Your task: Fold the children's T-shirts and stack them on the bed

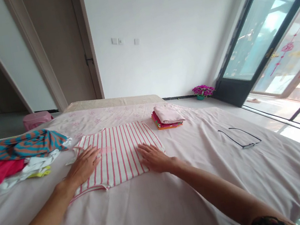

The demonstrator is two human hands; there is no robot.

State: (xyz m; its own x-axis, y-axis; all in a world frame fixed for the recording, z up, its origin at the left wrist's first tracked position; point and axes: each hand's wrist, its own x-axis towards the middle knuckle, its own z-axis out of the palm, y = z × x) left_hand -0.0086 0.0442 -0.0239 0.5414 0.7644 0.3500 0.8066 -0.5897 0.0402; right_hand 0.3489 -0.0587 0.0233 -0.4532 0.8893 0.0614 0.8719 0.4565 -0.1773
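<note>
A white sleeveless top with red stripes (121, 154) lies spread flat on the pale pink sheet (144, 213), its neck and armhole end toward the left. My left hand (85, 163) rests flat on the top's left part, fingers stretched out. Near the hem on the right, my right hand (154, 157) lies palm down with its fingers apart. Neither hand grips the cloth. Beyond my right hand sits a small stack of folded clothes (168, 116), pale pink uppermost with red and orange below.
On the left is a loose heap of clothes (16, 159), with a blue and orange striped piece over red, white and yellow ones. Eyeglasses (242, 139) lie on the sheet at right. Past the far edge stand a pink stool (37, 119) and purple flowers (203, 91).
</note>
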